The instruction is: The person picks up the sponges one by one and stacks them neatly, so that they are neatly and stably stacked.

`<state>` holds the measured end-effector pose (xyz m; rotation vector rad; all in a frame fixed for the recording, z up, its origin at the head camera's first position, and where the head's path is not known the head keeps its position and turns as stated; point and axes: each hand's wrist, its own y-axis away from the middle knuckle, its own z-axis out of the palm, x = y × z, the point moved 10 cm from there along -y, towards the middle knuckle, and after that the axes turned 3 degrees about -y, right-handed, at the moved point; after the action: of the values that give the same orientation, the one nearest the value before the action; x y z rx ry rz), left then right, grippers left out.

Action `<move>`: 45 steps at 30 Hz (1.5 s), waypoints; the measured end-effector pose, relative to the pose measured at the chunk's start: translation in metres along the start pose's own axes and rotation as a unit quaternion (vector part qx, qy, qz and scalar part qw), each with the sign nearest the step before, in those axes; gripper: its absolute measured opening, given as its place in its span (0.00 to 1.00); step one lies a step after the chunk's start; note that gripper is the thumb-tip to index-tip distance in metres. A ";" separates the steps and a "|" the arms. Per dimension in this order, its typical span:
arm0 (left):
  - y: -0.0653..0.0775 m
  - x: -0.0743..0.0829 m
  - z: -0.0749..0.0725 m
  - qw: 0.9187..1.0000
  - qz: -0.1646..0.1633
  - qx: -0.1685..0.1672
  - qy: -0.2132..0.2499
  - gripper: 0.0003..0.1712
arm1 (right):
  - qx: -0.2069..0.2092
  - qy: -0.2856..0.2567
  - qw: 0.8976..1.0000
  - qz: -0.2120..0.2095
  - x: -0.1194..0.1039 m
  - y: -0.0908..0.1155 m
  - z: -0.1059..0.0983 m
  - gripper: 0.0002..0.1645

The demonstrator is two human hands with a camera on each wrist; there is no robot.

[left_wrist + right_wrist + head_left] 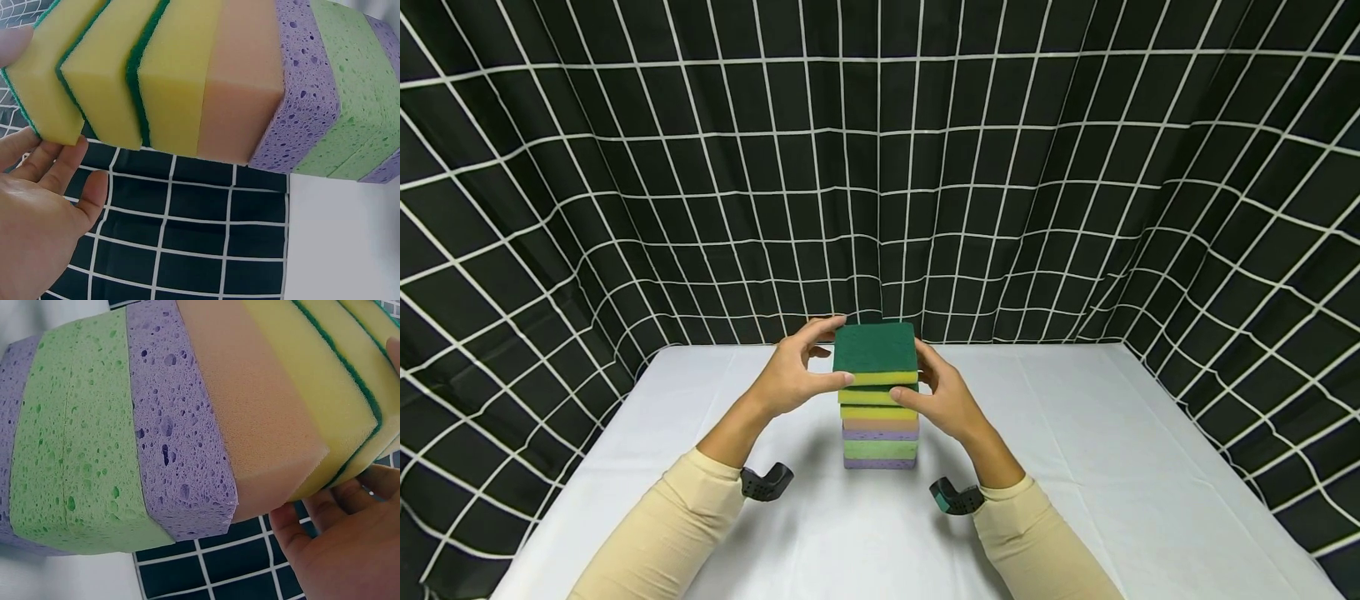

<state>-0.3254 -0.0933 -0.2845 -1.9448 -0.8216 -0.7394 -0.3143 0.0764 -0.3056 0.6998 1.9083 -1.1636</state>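
A tall stack of sponges stands in the middle of the table. The top sponge (876,346) has a dark green scouring face upward and yellow foam below. My left hand (793,367) pinches it at the left, thumb on its front, fingertips behind. My right hand (947,396) grips the second yellow sponge (868,397) from the right, thumb on its front face and fingers curled behind the stack. Below lie a third yellow sponge (175,81), a peach sponge (240,94), a purple porous sponge (175,425), two light green ones (69,437) and a purple one (880,464) at the bottom.
A white cloth covers the table (1037,433). Black curtains (880,167) with a white grid enclose its back and sides. Dark wrist cameras sit on both forearms, the left camera (767,482) and the right camera (957,497) in front of the stack.
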 end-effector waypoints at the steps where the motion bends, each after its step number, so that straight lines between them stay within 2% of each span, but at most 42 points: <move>1: 0.000 0.000 0.001 1.000 0.000 -0.001 0.000 0.44 | 0.000 0.000 1.000 -0.001 0.000 0.000 0.000 0.43; 14: -0.002 -0.002 0.005 1.000 -0.004 -0.010 -0.017 0.43 | 0.003 0.004 1.000 0.001 -0.001 0.002 -0.001 0.42; 30: -0.004 -0.008 0.008 0.999 -0.014 -0.029 0.008 0.40 | -0.001 -0.002 1.000 0.007 0.002 0.002 0.000 0.42; 45: -0.003 -0.011 0.010 0.999 -0.025 -0.025 0.006 0.41 | 0.007 0.001 1.000 0.013 0.006 0.003 -0.001 0.44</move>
<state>-0.3328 -0.0861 -0.2959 -1.9683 -0.8547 -0.8069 -0.3152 0.0792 -0.3118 0.7321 1.8880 -1.1616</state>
